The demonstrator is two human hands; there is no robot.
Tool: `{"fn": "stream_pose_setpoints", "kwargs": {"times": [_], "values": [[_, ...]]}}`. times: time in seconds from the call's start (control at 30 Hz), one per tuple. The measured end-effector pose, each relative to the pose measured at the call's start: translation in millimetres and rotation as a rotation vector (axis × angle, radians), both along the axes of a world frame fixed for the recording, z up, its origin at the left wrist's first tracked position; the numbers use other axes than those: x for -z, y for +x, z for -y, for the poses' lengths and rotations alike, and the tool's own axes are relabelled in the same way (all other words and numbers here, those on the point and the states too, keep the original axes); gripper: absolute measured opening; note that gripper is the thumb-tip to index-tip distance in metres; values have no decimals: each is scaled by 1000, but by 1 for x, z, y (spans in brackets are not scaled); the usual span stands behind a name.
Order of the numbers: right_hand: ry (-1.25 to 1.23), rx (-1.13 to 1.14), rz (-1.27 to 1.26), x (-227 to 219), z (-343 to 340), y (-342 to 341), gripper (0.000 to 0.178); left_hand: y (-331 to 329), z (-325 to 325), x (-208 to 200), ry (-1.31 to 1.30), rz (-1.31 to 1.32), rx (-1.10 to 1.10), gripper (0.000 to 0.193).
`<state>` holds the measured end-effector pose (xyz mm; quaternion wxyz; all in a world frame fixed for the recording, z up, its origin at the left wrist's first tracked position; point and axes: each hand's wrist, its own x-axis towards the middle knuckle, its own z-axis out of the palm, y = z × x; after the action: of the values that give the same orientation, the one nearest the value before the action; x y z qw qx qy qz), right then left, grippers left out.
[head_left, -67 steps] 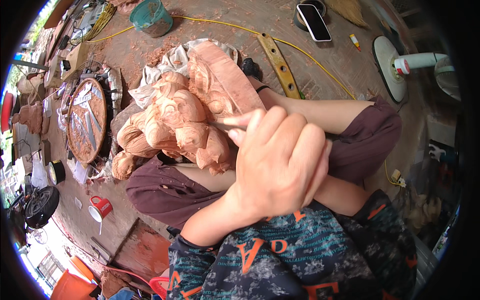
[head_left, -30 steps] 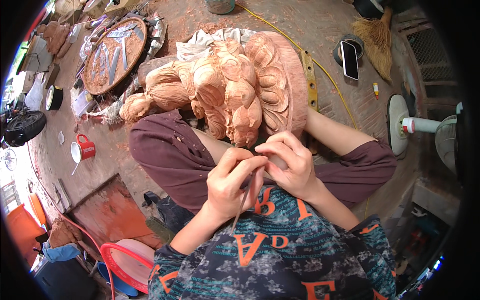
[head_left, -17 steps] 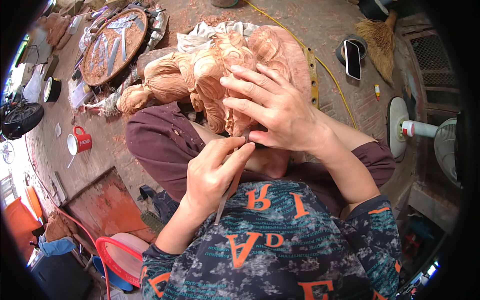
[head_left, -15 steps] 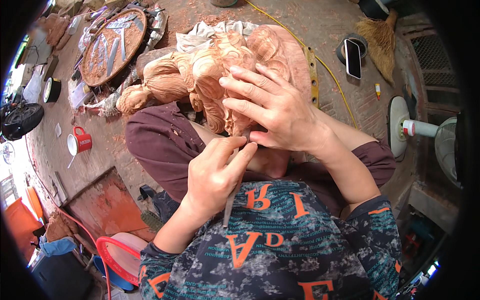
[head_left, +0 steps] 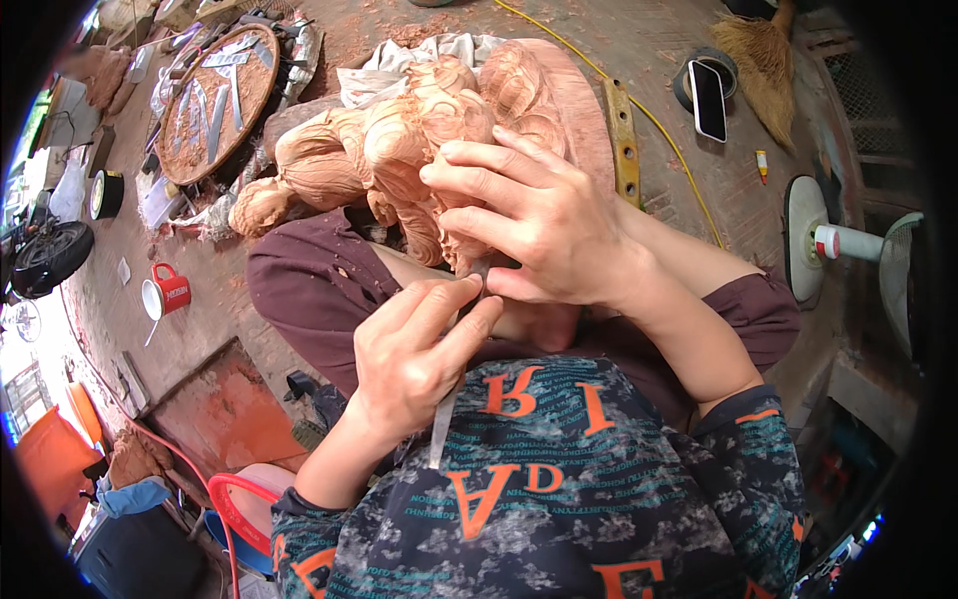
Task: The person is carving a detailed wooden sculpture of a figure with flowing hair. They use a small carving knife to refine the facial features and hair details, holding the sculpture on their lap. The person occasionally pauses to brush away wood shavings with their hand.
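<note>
1 tool [head_left: 440,435], left hand [head_left: 411,351] pinching, right [head_left: 549,222] spanning carving [head_left: 397,135]

A worn, brownish-grey floor [head_left: 738,190] is strewn with reddish wood shavings [head_left: 394,38], most noticeably at the far side. It is crossed by a yellow cord [head_left: 689,168], laid from the far side toward the right. At the far right, a straw broom [head_left: 760,70] is placed near a dark mesh panel [head_left: 858,95], and a white fan [head_left: 804,238] is stood nearer. On the near left, a scuffed reddish panel [head_left: 225,409] is seen at floor level, with a red hose [head_left: 162,439] trailed past it. The left edge is flooded with daylight [head_left: 22,347], by which details are washed out; a black wheel [head_left: 60,258] is shown beside the glare. The right edge is left in shadow.
</note>
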<state>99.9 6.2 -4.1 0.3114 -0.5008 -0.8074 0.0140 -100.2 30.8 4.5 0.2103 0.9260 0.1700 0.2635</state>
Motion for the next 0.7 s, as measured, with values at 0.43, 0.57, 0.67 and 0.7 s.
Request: {"fn": "stream_pose_setpoints", "kwargs": {"times": [0.43,0.57,0.67,0.7], "values": [[-6,48,-11,4,0,-6,37,-12,-15,16,-27,94,64,24],[16,73,-39,8,1,-9,39,-15,-17,18,26,120,79,26],[37,83,-57,9,1,-11,39,-17,-17,19,43,126,79,27],[48,86,-66,10,1,-12,39,-18,-18,19,45,130,80,26]]}}
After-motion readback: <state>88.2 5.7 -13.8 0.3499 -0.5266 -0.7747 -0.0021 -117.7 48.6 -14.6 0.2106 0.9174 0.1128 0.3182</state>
